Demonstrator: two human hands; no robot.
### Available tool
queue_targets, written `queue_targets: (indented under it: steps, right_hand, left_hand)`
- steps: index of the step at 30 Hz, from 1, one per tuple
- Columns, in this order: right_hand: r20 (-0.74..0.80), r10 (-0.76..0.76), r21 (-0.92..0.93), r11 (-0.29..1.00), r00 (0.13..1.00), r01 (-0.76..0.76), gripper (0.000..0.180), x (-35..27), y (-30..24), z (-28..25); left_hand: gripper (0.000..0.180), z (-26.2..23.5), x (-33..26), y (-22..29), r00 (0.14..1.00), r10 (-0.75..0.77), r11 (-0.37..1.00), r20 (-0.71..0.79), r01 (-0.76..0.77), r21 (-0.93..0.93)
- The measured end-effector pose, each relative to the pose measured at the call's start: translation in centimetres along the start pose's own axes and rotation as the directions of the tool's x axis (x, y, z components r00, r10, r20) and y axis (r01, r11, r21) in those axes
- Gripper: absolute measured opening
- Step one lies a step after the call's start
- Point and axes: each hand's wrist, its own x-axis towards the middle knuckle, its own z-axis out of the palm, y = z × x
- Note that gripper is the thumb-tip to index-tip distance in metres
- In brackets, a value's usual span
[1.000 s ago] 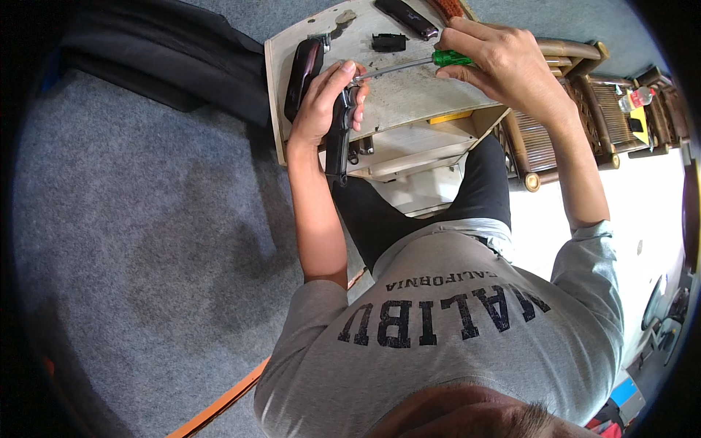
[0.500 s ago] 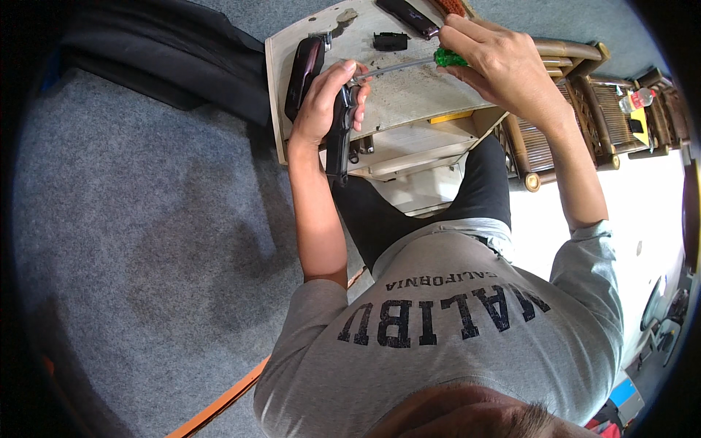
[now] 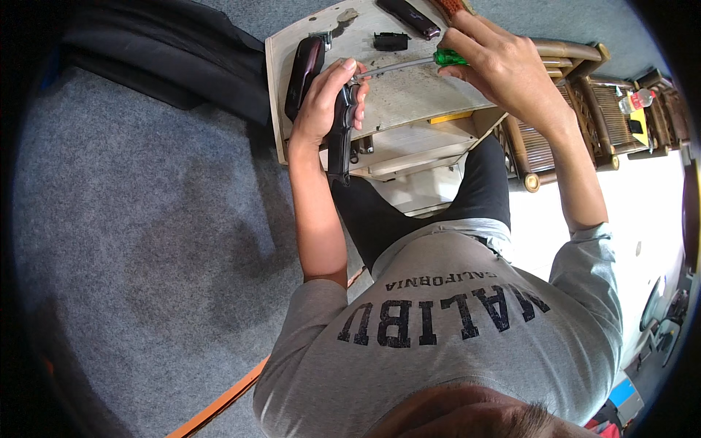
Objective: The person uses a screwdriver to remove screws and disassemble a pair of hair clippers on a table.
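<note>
My left hand [image 3: 323, 102] grips a black, elongated device [image 3: 339, 142] and holds it upright at the near edge of a small white table [image 3: 409, 98]. My right hand [image 3: 504, 67] holds a screwdriver with a green handle [image 3: 447, 57]. Its metal shaft runs left, and the tip meets the top of the device by my left fingers. A dark maroon casing part [image 3: 305, 64] lies on the table just left of my left hand. A small black part [image 3: 391, 41] lies behind the shaft.
Another dark piece [image 3: 410, 14] lies at the table's far edge, and a yellow item [image 3: 450, 117] sits on its lower shelf. A wicker chair [image 3: 584, 102] stands to the right. Black fabric [image 3: 161, 51] lies on the grey carpet [image 3: 131, 219] at left, and an orange strip [image 3: 219, 400] crosses it.
My right hand and the screwdriver have shifted very slightly; my left hand keeps the black device in the same place.
</note>
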Motion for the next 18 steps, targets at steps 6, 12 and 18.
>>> queue_targets:
  steps: [6, 12, 18]
  right_hand:
    - [0.117, 0.066, 0.004, 0.998, 0.991, -0.067, 0.039, -0.5, -0.4, 0.1]
    - [0.083, -0.001, 0.012, 1.0, 0.997, 0.0, 0.041, -1.2, 0.9, 1.4]
    - [0.046, 0.053, 0.164, 0.985, 0.998, -0.06, 0.037, -1.5, 1.5, 3.3]
  left_hand:
    - [0.045, 0.0, 0.2, -0.2, 1.0, -0.002, 1.0, -0.004, 0.002, 0.01]
    - [0.044, 0.4, 0.2, 0.6, 0.999, -0.034, 0.996, -0.018, 0.036, 0.087]
    - [0.044, -0.1, 1.3, 1.6, 0.995, -0.098, 0.984, 0.02, 0.094, 0.153]
